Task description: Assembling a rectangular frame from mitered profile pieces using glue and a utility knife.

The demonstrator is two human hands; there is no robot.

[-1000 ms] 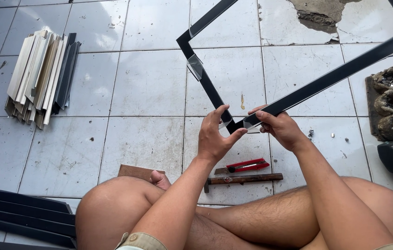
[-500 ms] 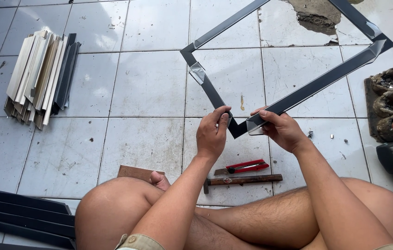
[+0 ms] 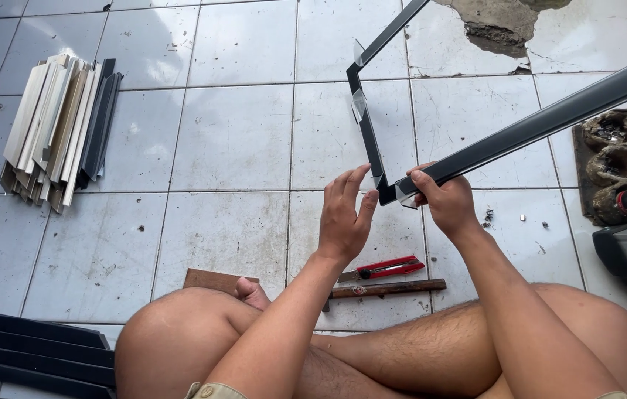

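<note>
The black frame [image 3: 476,151] hangs in the air over the white floor tiles [image 3: 232,140], swung steeper than a moment ago (its far end now runs out of sight). The right hand [image 3: 448,203] is clenched around the near corner, while the left hand [image 3: 344,214] has let go, fingers spread flat beside that joint. A red cutter [image 3: 383,268] lies below.

a bundle of pale and dark strips [image 3: 58,129] lies on the tiled floor [image 3: 232,140] to my left. dark profiles [image 3: 32,353] sit by my knee; a red cutter [image 3: 381,267] rests beside a rusty hammer [image 3: 387,289].
</note>
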